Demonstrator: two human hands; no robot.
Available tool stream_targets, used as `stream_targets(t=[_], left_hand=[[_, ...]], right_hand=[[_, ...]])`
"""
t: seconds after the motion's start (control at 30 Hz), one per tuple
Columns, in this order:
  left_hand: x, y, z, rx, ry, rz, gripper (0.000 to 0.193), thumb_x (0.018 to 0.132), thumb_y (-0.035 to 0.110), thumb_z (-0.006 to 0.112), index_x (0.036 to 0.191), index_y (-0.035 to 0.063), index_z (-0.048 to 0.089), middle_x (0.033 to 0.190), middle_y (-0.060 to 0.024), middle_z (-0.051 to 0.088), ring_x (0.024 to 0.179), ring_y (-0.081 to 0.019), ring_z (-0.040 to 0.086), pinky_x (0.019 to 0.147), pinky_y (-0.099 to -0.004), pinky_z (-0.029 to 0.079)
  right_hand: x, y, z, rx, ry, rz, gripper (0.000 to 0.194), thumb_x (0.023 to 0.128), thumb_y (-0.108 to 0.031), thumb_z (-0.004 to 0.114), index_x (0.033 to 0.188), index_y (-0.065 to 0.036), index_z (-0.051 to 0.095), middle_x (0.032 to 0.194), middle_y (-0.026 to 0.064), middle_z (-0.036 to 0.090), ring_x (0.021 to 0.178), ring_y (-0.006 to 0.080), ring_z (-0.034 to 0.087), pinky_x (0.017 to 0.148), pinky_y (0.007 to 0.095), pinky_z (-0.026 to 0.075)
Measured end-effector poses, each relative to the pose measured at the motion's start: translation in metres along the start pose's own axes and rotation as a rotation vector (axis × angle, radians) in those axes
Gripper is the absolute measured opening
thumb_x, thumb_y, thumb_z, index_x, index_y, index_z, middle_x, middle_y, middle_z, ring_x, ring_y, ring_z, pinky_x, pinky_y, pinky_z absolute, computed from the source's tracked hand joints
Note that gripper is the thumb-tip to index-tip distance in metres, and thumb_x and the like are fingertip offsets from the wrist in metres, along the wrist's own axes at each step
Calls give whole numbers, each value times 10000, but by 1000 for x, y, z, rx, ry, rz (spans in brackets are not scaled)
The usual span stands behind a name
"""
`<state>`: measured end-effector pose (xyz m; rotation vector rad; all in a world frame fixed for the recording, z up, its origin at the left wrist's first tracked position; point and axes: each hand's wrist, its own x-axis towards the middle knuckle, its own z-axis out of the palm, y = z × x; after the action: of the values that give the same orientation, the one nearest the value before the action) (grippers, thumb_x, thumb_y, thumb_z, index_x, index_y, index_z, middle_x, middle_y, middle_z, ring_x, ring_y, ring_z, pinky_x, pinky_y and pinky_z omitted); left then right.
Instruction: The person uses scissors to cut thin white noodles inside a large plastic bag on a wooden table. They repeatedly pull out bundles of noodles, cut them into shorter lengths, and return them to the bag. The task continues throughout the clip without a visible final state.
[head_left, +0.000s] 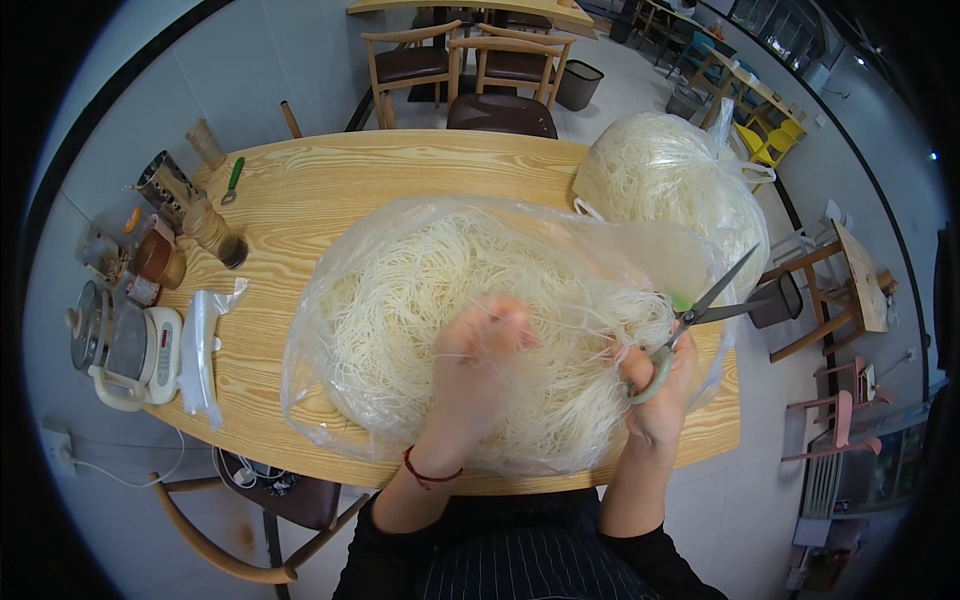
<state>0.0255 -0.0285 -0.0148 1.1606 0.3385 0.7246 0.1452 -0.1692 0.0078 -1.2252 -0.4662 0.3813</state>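
Observation:
A large open clear plastic bag (304, 390) lies before me on the wooden table. It is spread around a tangled heap of thin white dry noodles (397, 315), likely rice vermicelli. My right hand (670, 397) grips scissors (705, 304), blades parted and pointing up and right. A bunch of noodle strands (637, 315) lies at the thumb and fingers of that same hand. Over the middle of the heap, my left hand (487, 337) is motion-blurred with fingers curled; whether strands are between them is unclear. A red cord bracelet (431, 476) circles the left wrist.
A tied bag of noodles (660, 161) stands at the table's back right. Along the left are a glass kettle (120, 337) on its base, a plastic bag roll (201, 352), jars, a dark-bottomed bottle (217, 232) and a green-handled peeler (235, 176). Chairs (502, 112) stand beyond.

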Motion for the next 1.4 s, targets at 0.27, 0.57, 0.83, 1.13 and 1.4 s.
stream_targets(t=[0.27,0.57,0.83,1.13,1.4], left_hand=[[5,24,-23,-319,357,318,143,1032,203,517,1011,68,561,913,-40,575,805,-126,556,741,-268,464],[-9,9,37,627,-93,319,209,867,105,705,1049,48,620,911,-72,616,813,-146,585,749,-288,476],[-6,6,14,373,90,150,123,921,120,683,965,11,646,846,-30,665,741,-80,586,669,-233,467],[-1,23,-6,6,277,65,149,982,71,570,1050,0,682,961,-63,707,769,-99,631,714,-239,509],[-13,17,27,315,13,126,86,914,8,650,995,15,681,894,2,672,815,-54,590,734,-200,472]], right_hand=[[6,-5,-6,177,352,-84,422,823,30,691,1214,19,534,1042,98,645,856,158,629,767,284,523],[-4,-5,12,304,84,-12,468,837,23,701,1265,34,511,1154,127,633,1039,194,633,908,327,513],[0,2,3,48,96,-151,493,786,104,719,1233,6,535,1161,99,634,1052,176,627,941,317,501],[8,-3,-5,159,226,-164,415,831,42,720,1200,-6,537,1087,97,635,967,162,642,882,287,520],[-9,-3,22,-188,-15,-211,520,762,18,766,1203,1,492,1185,101,562,1036,152,591,897,277,478]])
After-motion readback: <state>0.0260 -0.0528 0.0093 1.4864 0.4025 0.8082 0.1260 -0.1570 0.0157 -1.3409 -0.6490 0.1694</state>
